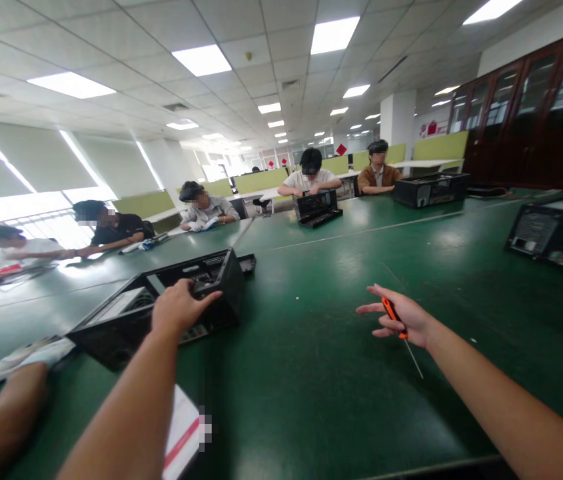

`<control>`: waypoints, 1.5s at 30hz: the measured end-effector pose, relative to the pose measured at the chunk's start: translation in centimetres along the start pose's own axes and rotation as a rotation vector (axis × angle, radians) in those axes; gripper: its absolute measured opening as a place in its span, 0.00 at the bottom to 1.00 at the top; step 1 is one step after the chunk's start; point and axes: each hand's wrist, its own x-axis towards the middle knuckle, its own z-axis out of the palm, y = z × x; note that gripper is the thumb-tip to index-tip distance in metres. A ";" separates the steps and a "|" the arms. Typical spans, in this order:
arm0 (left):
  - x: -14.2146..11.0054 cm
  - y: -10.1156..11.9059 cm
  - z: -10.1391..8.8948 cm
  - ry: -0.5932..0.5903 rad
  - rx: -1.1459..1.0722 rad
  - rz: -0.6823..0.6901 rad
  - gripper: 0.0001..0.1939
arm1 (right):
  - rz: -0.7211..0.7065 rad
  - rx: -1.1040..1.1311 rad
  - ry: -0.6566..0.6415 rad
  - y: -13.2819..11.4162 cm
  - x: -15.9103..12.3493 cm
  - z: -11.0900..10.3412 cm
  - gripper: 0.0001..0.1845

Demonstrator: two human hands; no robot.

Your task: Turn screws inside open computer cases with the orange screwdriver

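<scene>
A black desktop computer case (228,293) lies open on the green table at the left, its inside facing up. My left hand (178,310) grips the near rim of this case, fingers over the edge and thumb stretched along it. To the right, my right hand (406,320) is raised over the table with some fingers extended. It holds a screwdriver (394,316) with an orange and black handle, whose thin shaft slants down towards the table. What lies deep inside the case is partly hidden by my left hand.
A white paper with a red stripe (181,433) lies below my left forearm. Another person's arm (6,420) reaches in at lower left beside white cloth (16,363). More open cases (431,190) stand across the green table (311,373) and at right (551,233). Several people sit around it.
</scene>
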 end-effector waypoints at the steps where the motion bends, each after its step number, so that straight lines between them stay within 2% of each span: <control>1: 0.6 -1.7 -0.1 -0.029 0.021 -0.005 0.50 | -0.013 0.019 0.014 -0.3 -0.4 -1.1 0.24; 3: 2.1 -4.1 -0.6 0.008 0.051 -0.056 0.54 | -0.031 0.051 0.034 -0.9 -0.7 -3.2 0.21; 4: 3.0 -4.4 -1.1 0.054 0.045 -0.081 0.55 | -0.039 0.064 0.043 -1.2 -0.6 -4.0 0.19; 6: 4.1 -3.1 -2.5 0.160 -0.029 -0.134 0.57 | -0.067 0.089 0.060 -1.7 0.1 -5.0 0.15; 8: 4.0 0.8 -3.9 0.227 -0.174 -0.119 0.55 | -0.099 0.102 0.065 -1.9 1.1 -5.1 0.15; 9: 3.2 3.5 -4.5 0.251 -0.262 -0.057 0.51 | -0.108 0.105 0.055 -1.8 1.7 -4.9 0.17; 12: -2.2 12.8 -4.3 0.294 -0.601 0.233 0.39 | -0.125 0.110 -0.022 -0.9 3.1 -3.3 0.18; 15: -9.4 20.4 -0.9 0.144 -0.836 0.450 0.35 | -0.139 0.099 -0.116 0.9 3.9 -1.7 0.15; 17: -13.0 23.3 2.0 0.030 -0.787 0.614 0.31 | -0.132 0.060 -0.182 2.3 4.2 -1.1 0.13; 18: -14.2 24.2 3.2 -0.035 -0.770 0.662 0.33 | -0.127 0.032 -0.211 3.0 4.3 -1.0 0.12; 20: -15.5 25.0 4.7 -0.136 -0.749 0.741 0.36 | -0.119 -0.037 -0.243 4.1 4.6 -0.9 0.11; 22: -15.8 25.4 5.2 -0.183 -0.774 0.794 0.41 | -0.105 -0.110 -0.244 4.8 4.7 -0.8 0.14; 26: -15.8 25.8 4.6 -0.181 -0.870 0.893 0.45 | -0.116 -0.207 -0.191 5.6 4.7 0.0 0.21; 29: -16.0 25.9 4.4 -0.133 -1.003 0.903 0.42 | -0.153 -0.217 -0.129 6.0 4.7 1.2 0.21; 31: -16.1 25.9 4.4 -0.086 -1.128 0.862 0.34 | -0.156 -0.216 -0.136 6.3 4.7 1.8 0.22; 32: -16.0 25.8 4.5 -0.064 -1.188 0.815 0.28 | -0.155 -0.214 -0.155 6.4 4.7 2.0 0.23; 35: -15.8 25.7 4.4 -0.052 -1.321 0.592 0.07 | -0.152 -0.196 -0.221 6.6 4.7 2.1 0.25; 37: -15.6 25.6 4.2 -0.105 -1.360 0.461 0.07 | -0.139 -0.176 -0.243 6.5 4.5 2.0 0.28; 39: -15.6 25.6 4.0 -0.166 -1.372 0.406 0.09 | -0.145 -0.188 -0.256 6.3 4.3 1.9 0.28; 45: -15.9 25.4 3.9 -0.200 -1.392 0.422 0.12 | -0.287 -0.400 -0.321 5.9 3.7 2.0 0.18</control>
